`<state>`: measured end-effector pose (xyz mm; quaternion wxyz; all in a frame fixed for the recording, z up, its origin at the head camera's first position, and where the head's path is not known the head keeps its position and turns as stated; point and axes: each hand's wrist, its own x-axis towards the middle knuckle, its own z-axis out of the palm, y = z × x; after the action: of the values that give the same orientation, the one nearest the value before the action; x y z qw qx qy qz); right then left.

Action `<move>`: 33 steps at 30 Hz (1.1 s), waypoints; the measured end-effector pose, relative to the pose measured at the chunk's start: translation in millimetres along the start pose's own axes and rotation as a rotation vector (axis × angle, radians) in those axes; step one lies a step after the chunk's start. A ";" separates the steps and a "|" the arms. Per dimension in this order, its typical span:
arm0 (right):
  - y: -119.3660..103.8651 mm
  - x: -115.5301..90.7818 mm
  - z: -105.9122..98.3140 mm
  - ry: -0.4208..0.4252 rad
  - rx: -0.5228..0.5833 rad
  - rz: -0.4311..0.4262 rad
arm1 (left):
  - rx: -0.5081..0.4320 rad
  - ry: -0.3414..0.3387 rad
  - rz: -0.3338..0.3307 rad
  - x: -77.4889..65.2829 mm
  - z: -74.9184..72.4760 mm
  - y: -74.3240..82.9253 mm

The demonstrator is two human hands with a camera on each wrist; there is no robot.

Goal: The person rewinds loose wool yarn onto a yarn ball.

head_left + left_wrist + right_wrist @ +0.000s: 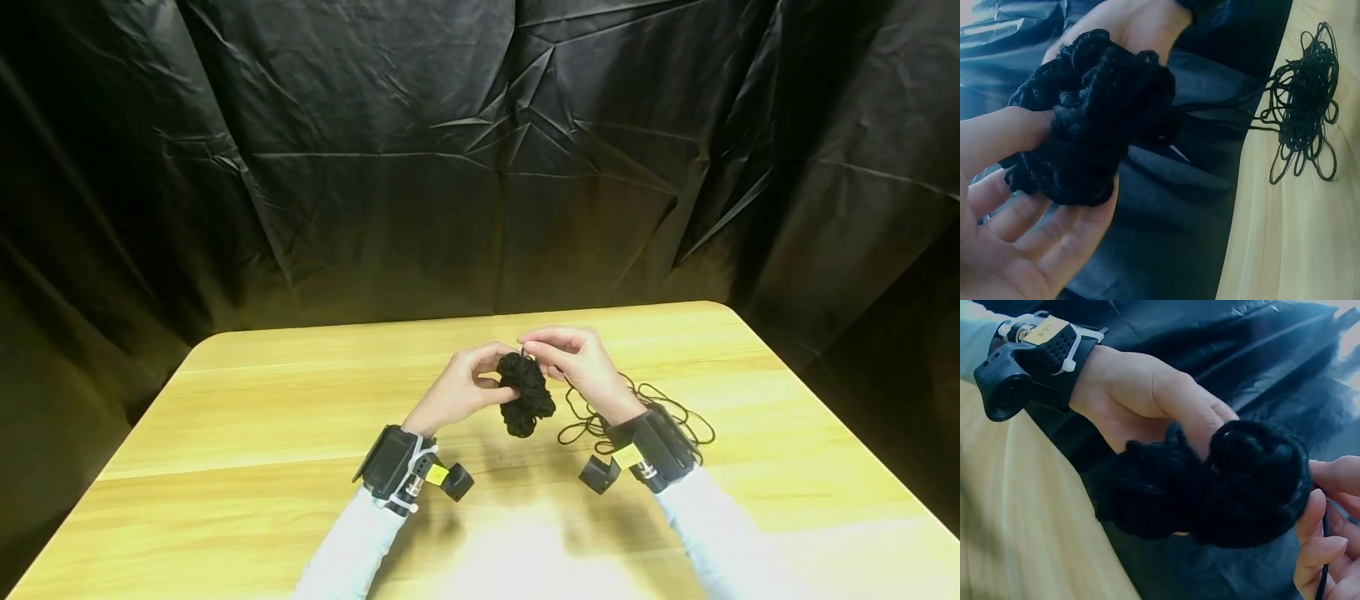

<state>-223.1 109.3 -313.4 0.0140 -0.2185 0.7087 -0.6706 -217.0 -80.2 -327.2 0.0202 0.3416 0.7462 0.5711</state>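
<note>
A bundle of black cord [527, 396], thick and looped, is held above the table in my left hand [467, 388]. The left thumb presses its near side while the fingers support it from beneath, as the left wrist view shows with the bundle [1094, 119]. At the bundle's upper end, my right hand [581, 367] pinches a strand of the cord [1324, 550] between thumb and fingers. Strands run from the bundle to a loose pile of the same cord [1304, 106] on the table, partly behind the right wrist in the head view.
The light wooden table [262, 433] spreads around both hands. A black sheet [375, 233] hangs behind its far edge. Each wrist wears a black strapped camera mount, the left mount [401, 467] and the right mount [652, 446].
</note>
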 end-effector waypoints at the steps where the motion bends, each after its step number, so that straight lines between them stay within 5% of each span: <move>1: 3.2 0.7 0.3 0.004 0.006 -0.006 | -0.021 0.006 -0.002 -0.3 0.1 -0.1; 5: 17.0 1.0 2.9 0.020 0.005 0.008 | -0.100 0.069 -0.016 -0.9 0.0 -0.6; 13: 43.7 -11.4 15.9 0.026 -0.060 0.117 | -0.158 0.306 -0.036 1.6 0.7 -1.3; 20: 39.8 -20.7 28.0 -0.059 -0.138 0.015 | -0.151 0.442 0.003 3.8 1.8 -3.6; 26: 20.0 -31.5 29.9 -0.131 -0.339 -0.029 | -0.107 0.539 -0.036 4.9 1.4 -4.4; 33: -1.9 -33.1 19.3 -0.175 -0.556 -0.169 | -0.033 0.529 0.015 4.8 -0.4 -6.4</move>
<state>-186.6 101.9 -322.5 -0.0413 -0.3290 0.8406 -0.4284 -224.0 -78.7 -330.9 -0.1744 0.1854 0.7135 0.6528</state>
